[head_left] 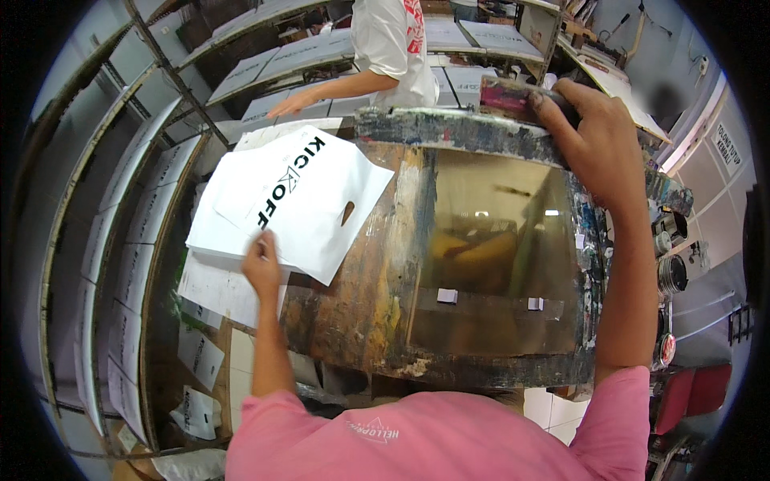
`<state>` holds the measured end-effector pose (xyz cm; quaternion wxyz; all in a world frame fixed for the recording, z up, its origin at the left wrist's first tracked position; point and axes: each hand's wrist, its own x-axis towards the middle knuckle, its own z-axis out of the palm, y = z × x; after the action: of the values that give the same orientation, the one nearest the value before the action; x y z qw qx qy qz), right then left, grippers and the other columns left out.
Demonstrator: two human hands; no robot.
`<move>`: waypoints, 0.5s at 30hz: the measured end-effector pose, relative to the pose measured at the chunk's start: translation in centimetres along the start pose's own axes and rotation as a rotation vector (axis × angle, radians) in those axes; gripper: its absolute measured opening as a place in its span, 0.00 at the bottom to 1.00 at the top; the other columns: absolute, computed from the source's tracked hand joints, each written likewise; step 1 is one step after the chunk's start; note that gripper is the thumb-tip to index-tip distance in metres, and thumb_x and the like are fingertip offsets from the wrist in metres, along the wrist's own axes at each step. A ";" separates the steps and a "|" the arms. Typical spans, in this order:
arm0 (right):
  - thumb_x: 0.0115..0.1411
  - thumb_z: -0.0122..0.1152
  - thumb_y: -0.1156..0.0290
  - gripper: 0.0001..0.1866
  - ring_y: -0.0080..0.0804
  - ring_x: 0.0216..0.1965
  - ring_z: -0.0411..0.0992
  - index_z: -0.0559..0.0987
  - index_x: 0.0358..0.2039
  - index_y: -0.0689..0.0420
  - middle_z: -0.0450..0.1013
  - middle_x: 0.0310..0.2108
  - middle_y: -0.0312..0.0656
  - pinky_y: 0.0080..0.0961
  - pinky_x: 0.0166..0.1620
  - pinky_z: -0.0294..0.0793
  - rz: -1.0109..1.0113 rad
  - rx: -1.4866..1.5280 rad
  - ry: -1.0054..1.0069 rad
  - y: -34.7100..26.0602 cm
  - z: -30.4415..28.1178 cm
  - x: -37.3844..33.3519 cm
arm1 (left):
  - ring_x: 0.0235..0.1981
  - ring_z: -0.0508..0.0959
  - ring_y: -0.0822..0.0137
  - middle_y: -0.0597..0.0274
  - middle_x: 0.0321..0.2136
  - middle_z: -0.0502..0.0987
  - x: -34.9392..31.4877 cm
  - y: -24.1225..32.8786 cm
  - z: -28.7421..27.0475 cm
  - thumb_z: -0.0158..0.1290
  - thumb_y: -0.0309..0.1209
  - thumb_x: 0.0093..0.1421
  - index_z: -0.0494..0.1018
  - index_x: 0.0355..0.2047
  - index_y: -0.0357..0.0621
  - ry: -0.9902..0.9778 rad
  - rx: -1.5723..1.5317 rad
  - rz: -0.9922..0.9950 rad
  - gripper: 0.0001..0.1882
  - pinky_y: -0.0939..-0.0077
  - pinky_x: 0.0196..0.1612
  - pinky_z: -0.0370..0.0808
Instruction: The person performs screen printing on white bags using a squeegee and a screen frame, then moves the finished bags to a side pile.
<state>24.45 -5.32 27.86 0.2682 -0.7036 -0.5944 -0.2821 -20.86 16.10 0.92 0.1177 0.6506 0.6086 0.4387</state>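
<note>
My left hand (261, 263) pinches the near edge of a white plastic bag (313, 216) with black printed lettering and a die-cut handle hole. The bag lies over a stack of similar white bags (220, 216), left of a paint-stained wooden board. My right hand (589, 136) is wrapped around an ink-stained squeegee (507, 98) at the far right, just above the far bar of a screen-printing frame (457, 132). Its glossy, translucent screen (497, 240) shows reflections. Two small white tabs sit near the screen's lower edge.
A person in a white shirt (385, 56) stands across the table, one arm reaching left. Racks (164, 176) of white printed sheets line the left and back. Ink tins (672, 274) stand at right. A red chair (691, 397) is at lower right; printed bags (199, 353) lie low at left.
</note>
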 end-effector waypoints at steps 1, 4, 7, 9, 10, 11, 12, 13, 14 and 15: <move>0.67 0.57 0.45 0.27 0.61 0.38 0.76 0.83 0.36 0.60 0.78 0.31 0.58 0.51 0.43 0.72 -0.003 0.028 0.006 -0.2 0.1 0.1 | 0.26 0.75 0.71 0.59 0.24 0.81 -5.1 0.4 1.0 0.60 0.35 0.70 0.84 0.41 0.33 0.064 -0.339 0.100 0.14 0.67 0.32 0.73; 0.67 0.55 0.43 0.28 0.62 0.37 0.77 0.82 0.35 0.61 0.78 0.31 0.58 0.51 0.42 0.73 0.035 0.055 -0.026 0.3 -0.3 0.6 | 0.31 0.80 0.71 0.56 0.27 0.83 -16.2 6.0 0.0 0.62 0.34 0.67 0.84 0.40 0.34 -0.364 -0.288 0.038 0.12 0.71 0.35 0.75; 0.67 0.55 0.43 0.29 0.63 0.37 0.77 0.83 0.36 0.60 0.78 0.32 0.59 0.53 0.43 0.73 0.020 0.072 -0.057 -0.1 -0.5 0.9 | 0.32 0.81 0.69 0.57 0.27 0.82 -21.0 6.3 1.7 0.64 0.35 0.66 0.84 0.42 0.35 -0.367 -0.311 0.063 0.14 0.70 0.35 0.76; 0.68 0.54 0.43 0.29 0.62 0.38 0.77 0.83 0.37 0.61 0.79 0.33 0.58 0.52 0.44 0.73 0.042 0.047 -0.082 -0.2 -0.5 0.5 | 0.32 0.83 0.68 0.57 0.27 0.82 -21.9 6.3 1.8 0.64 0.37 0.66 0.83 0.44 0.35 -0.413 -0.259 0.104 0.16 0.69 0.35 0.77; 0.68 0.54 0.43 0.29 0.61 0.39 0.77 0.84 0.38 0.61 0.79 0.34 0.58 0.52 0.45 0.72 0.050 0.033 -0.092 -0.3 -0.5 0.4 | 0.33 0.83 0.66 0.57 0.28 0.82 -21.4 6.4 1.7 0.64 0.38 0.66 0.83 0.46 0.36 -0.485 -0.227 0.086 0.17 0.69 0.36 0.77; 0.68 0.54 0.43 0.29 0.61 0.40 0.78 0.84 0.39 0.61 0.80 0.35 0.58 0.51 0.46 0.72 0.039 0.025 -0.083 -0.2 -0.5 0.1 | 0.33 0.84 0.65 0.56 0.29 0.82 -20.9 6.5 1.6 0.64 0.39 0.67 0.83 0.47 0.36 -0.558 -0.195 0.067 0.18 0.68 0.37 0.78; 0.68 0.53 0.44 0.29 0.60 0.41 0.78 0.84 0.39 0.61 0.80 0.35 0.58 0.51 0.47 0.71 0.025 0.023 -0.070 -0.1 -0.3 0.0 | 0.33 0.84 0.64 0.55 0.29 0.83 -20.6 6.7 1.5 0.64 0.39 0.67 0.83 0.47 0.36 -0.597 -0.241 -0.015 0.18 0.67 0.37 0.78; 0.68 0.53 0.44 0.29 0.59 0.41 0.78 0.84 0.40 0.62 0.80 0.36 0.58 0.50 0.47 0.71 0.013 0.020 -0.058 -0.1 -0.3 -0.1 | 0.33 0.84 0.63 0.54 0.29 0.83 -20.2 7.0 1.4 0.64 0.40 0.66 0.83 0.48 0.36 -0.636 -0.289 -0.096 0.19 0.67 0.37 0.78; 0.68 0.53 0.44 0.30 0.58 0.43 0.78 0.84 0.42 0.62 0.81 0.37 0.56 0.48 0.49 0.70 0.023 0.015 -0.090 -0.2 -0.4 -0.1 | 0.33 0.84 0.62 0.53 0.29 0.83 -19.9 7.2 1.3 0.64 0.40 0.66 0.83 0.48 0.36 -0.675 -0.339 -0.176 0.19 0.66 0.37 0.78; 0.68 0.53 0.44 0.29 0.58 0.42 0.78 0.84 0.41 0.62 0.81 0.37 0.56 0.49 0.48 0.70 0.006 0.017 -0.082 -0.1 -0.4 0.0 | 0.33 0.84 0.60 0.52 0.30 0.83 -19.6 7.3 1.3 0.64 0.40 0.66 0.83 0.47 0.37 -0.674 -0.320 -0.174 0.18 0.66 0.37 0.78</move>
<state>24.28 -5.58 28.13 0.2504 -0.7142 -0.6051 -0.2471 -12.50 -2.61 -3.18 0.4483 0.6777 0.5124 0.2780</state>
